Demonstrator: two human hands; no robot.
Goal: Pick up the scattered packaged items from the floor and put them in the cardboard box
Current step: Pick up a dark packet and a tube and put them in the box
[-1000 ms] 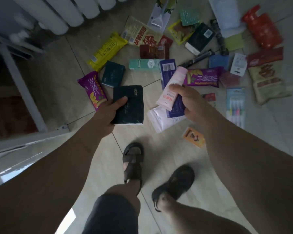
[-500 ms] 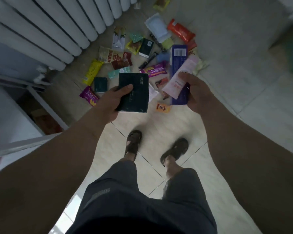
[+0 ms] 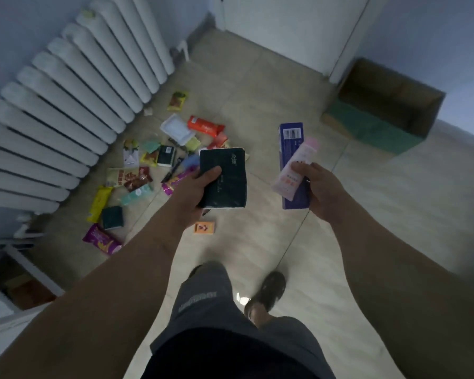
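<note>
Left hand (image 3: 195,192) gripping dark green tissue pack (image 3: 225,179), right hand (image 3: 322,191) gripping pink tube (image 3: 296,170) against purple box (image 3: 290,138); open cardboard box (image 3: 381,127) on floor (image 3: 367,214) beyond, at right.

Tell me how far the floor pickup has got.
Nothing shows in the cardboard box. In hand: left hand holds a dark tissue pack; right hand holds a purple box and pink tube. Left: the scattered packets beside the radiator.
</note>
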